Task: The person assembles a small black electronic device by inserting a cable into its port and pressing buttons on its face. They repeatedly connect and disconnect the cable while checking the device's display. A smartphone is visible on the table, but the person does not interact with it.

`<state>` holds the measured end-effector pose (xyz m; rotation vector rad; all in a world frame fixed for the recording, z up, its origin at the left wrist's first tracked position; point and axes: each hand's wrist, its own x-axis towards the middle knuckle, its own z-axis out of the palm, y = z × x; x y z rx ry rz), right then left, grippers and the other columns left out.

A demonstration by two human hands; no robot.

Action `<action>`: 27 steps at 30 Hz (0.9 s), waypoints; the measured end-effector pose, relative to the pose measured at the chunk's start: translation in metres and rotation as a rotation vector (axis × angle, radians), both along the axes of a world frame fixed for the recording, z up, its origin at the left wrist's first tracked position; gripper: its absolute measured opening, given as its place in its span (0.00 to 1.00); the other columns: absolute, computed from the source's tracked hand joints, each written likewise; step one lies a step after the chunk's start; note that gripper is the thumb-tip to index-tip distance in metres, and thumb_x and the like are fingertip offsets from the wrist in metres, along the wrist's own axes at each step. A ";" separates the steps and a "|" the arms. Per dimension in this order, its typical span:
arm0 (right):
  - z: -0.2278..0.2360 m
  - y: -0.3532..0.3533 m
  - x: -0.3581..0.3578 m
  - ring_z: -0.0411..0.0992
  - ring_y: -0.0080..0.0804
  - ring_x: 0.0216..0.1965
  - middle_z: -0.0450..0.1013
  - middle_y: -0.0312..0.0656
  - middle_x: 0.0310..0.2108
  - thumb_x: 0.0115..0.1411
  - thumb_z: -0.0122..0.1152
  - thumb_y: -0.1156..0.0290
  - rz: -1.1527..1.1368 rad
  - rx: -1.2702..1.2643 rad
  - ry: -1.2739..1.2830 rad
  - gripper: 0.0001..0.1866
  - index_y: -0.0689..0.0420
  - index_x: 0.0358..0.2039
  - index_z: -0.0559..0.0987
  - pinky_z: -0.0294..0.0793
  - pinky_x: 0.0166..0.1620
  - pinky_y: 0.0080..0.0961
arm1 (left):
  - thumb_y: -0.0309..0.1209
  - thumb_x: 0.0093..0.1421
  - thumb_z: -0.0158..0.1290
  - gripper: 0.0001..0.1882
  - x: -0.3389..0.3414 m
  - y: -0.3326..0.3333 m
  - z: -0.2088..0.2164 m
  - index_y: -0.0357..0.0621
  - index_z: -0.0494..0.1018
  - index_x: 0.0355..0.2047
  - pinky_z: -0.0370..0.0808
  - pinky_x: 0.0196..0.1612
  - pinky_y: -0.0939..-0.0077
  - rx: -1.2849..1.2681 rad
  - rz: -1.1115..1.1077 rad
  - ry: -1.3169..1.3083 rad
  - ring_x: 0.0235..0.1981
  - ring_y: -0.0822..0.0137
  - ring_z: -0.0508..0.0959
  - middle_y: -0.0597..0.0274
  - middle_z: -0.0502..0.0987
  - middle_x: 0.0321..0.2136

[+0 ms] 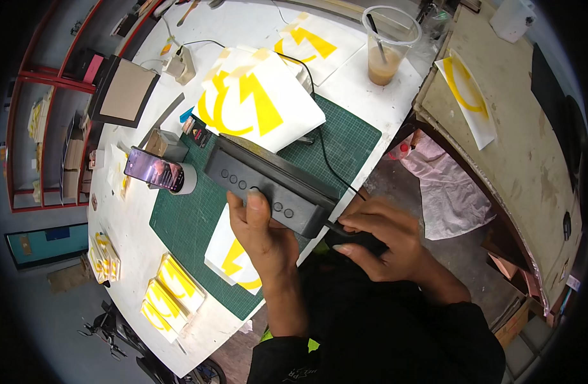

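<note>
Touching black device (pixel 280 193) w/ my L hand (pixel 266 240) (clamped? can't tell); adjacent R hand (pixel 396 240) pinches black handle (pixel 359 240), prob for control.

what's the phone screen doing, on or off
On: the phone beside the white cylinder shows a lit picture with pinkish patches.

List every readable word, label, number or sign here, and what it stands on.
Phone screen: text too small to read.
Dark card: print too small.
Black sleeve: pale lettering, not clearly legible.
Top white sheet: bold yellow shapes, no clear word.
Dark grey box: no lettering visible.
</note>
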<state>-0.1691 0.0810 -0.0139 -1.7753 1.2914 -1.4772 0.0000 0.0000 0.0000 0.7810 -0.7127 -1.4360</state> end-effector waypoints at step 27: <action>0.005 -0.010 0.026 0.76 0.32 0.26 0.77 0.49 0.30 0.56 0.69 0.84 -0.063 -0.170 -0.177 0.11 0.69 0.41 0.80 0.74 0.27 0.25 | 0.55 0.68 0.52 0.32 0.004 -0.002 0.010 0.48 0.66 0.63 0.81 0.53 0.62 0.149 0.163 0.163 0.51 0.63 0.80 0.57 0.76 0.53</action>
